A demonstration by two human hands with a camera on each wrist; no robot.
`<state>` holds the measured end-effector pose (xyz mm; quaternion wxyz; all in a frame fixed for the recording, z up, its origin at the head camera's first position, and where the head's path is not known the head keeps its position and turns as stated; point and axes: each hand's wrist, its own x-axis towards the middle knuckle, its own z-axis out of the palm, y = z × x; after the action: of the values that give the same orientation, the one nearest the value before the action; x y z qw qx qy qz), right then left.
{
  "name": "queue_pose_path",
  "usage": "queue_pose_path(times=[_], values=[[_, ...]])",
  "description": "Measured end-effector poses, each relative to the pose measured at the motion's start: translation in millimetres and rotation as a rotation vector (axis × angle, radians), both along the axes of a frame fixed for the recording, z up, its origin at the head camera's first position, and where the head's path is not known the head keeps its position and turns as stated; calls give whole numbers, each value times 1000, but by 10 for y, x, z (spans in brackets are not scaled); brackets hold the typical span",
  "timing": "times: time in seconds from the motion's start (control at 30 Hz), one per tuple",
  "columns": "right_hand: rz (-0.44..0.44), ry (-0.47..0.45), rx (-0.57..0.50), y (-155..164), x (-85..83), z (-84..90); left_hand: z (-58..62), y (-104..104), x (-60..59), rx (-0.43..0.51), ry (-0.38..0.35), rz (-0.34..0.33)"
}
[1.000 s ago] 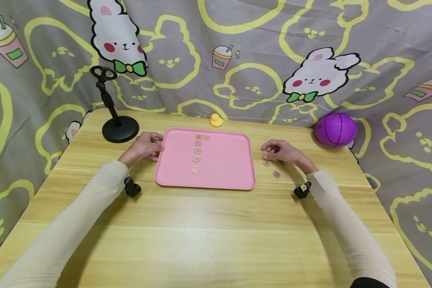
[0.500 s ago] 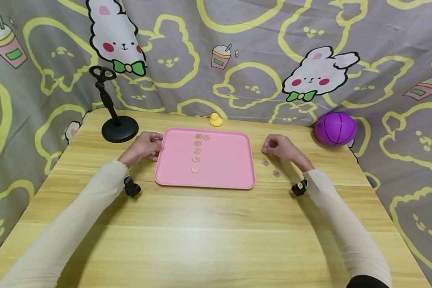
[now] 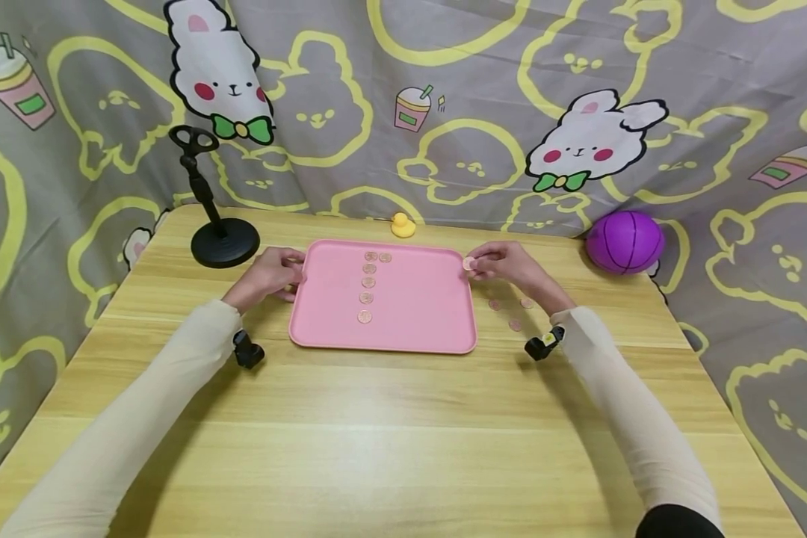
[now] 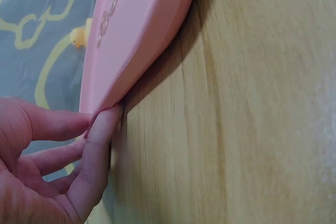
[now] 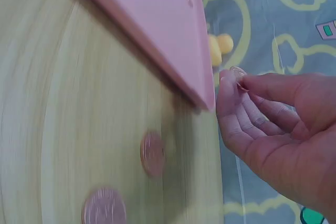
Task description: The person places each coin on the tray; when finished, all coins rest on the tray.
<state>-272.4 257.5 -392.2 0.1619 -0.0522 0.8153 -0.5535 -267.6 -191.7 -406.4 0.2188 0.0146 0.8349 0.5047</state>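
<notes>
A pink tray (image 3: 417, 329) lies on the wooden table, with several copper-coloured coins on its left half: a column of them and one beside the top coin. My left hand (image 3: 269, 275) pinches the tray's left rim between thumb and fingers, as the left wrist view shows close up. At the tray's upper right edge, my right hand (image 3: 504, 265) pinches a coin (image 5: 239, 75) between thumb and fingertip, raised above the table. Three more coins lie on the wood right of the tray, among them a near coin (image 3: 515, 326) and one close under the right wrist (image 3: 527, 302).
A black stand (image 3: 222, 240) with a round base is at the back left. A small yellow rubber duck (image 3: 403, 225) sits behind the tray, and a purple ball (image 3: 624, 242) at the back right. A patterned grey curtain (image 3: 471, 97) hangs behind the table.
My right hand has picked up a coin from the table and moved left with it to the tray's right edge. The left hand stays on the left rim.
</notes>
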Motion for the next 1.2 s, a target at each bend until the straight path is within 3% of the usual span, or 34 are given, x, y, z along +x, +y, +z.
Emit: queue_pose_path(times=[0.27,0.97,1.2], values=[[-17,-122,-72,-226,-54,17,16,1,-1,-12,5,6],[11,-141,-136,-861,-120,-175,10,36,3,-18,3,13],[-4,-147,-67,-1125,-162,-196,2,33,4,-21,4,18]])
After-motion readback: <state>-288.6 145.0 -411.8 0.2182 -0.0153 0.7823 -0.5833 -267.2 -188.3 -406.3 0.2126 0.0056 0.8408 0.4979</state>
